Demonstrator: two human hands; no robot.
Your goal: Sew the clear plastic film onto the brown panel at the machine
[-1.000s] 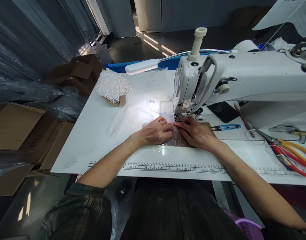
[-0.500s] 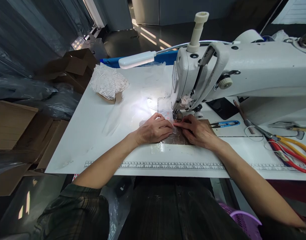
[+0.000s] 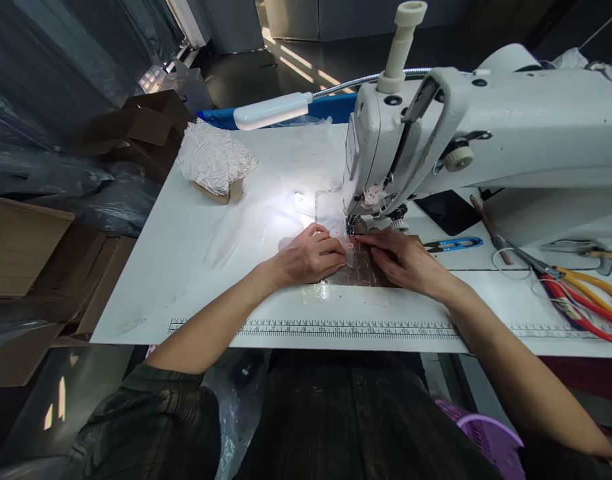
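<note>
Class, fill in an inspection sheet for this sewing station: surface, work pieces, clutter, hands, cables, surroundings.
Surface: white table, lamp-lit, with a printed ruler strip along the near edge.
Job's things: small clear piece lying flat at the needle of the white sewing machine.
Clutter: lace bundle at far left; blue thread snips; red and yellow scissors at right.
Grippers: left hand and right hand both press flat on the piece; no closed grip visible.
Cables: gooseneck of the lamp; thin white loop, kind unclear.
Surroundings: cardboard boxes at left; purple basket below.
</note>
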